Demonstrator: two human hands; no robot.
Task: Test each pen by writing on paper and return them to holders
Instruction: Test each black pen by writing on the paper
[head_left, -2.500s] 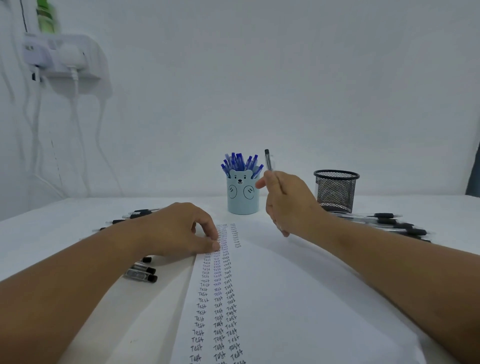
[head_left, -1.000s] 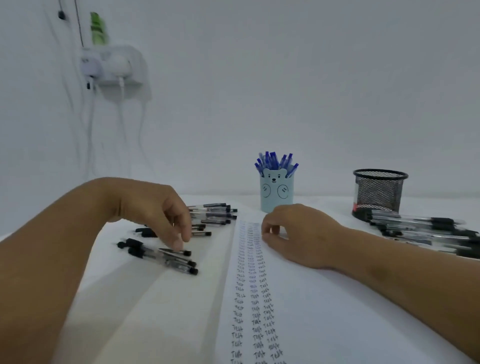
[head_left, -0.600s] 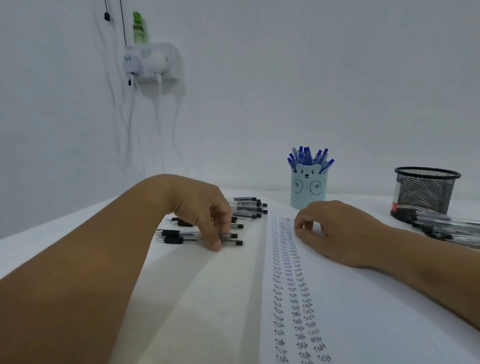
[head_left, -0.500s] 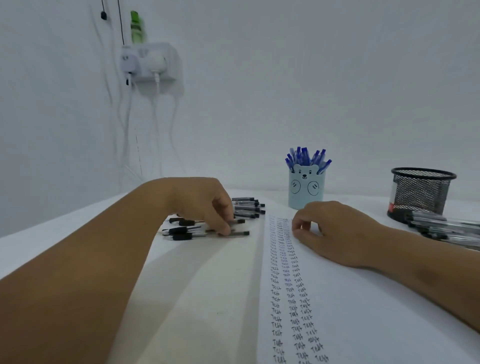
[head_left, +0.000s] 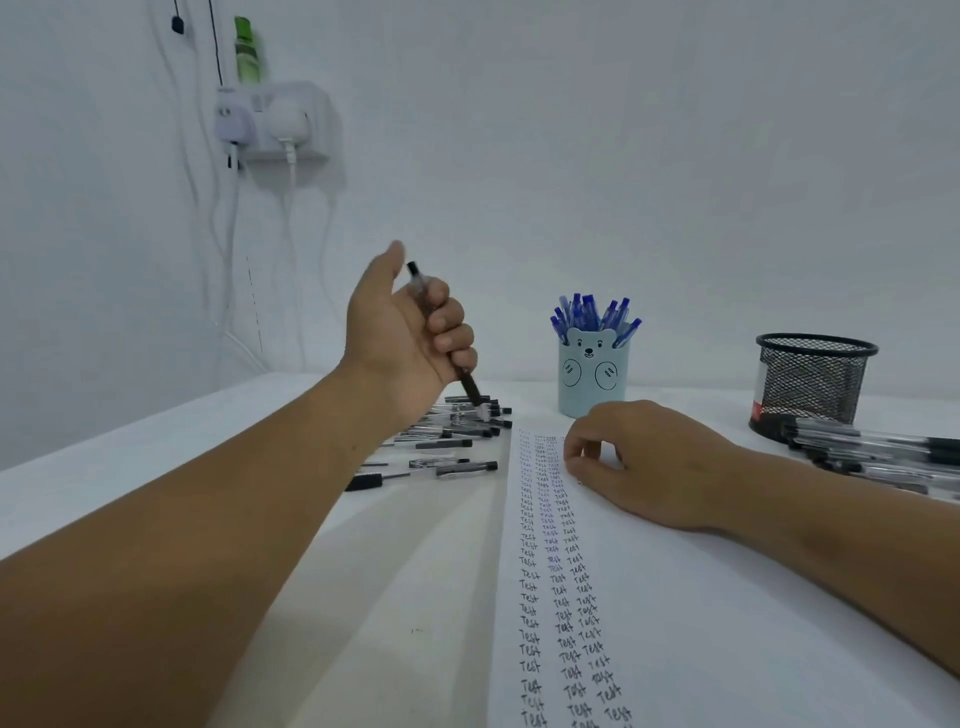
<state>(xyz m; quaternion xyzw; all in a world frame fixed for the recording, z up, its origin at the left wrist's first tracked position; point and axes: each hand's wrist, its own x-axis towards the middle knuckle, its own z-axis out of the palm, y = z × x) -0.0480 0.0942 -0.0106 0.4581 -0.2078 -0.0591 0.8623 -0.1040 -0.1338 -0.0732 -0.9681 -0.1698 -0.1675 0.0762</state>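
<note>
One black pen (head_left: 470, 387) is gripped in the raised left hand (head_left: 410, 332), long axis steeply tilted, tip down toward the paper (head_left: 675, 597), where the loosely curled, empty right hand (head_left: 644, 462) rests nearer the writing.

Bare table (head_left: 156, 467) lies open along the left edge. Toward the middle a heap of black pens (head_left: 447, 436) blocks the way, and the left hand (head_left: 410, 332) is raised above that heap. The paper (head_left: 727, 597) offers a wide flat stretch, with the right hand (head_left: 639, 462) resting near its far end. Behind stand the bear holder (head_left: 592, 379), crowded with blue pens (head_left: 592, 312), and the mesh holder (head_left: 810, 384), seemingly empty, fronted by more pens (head_left: 883, 452).
</note>
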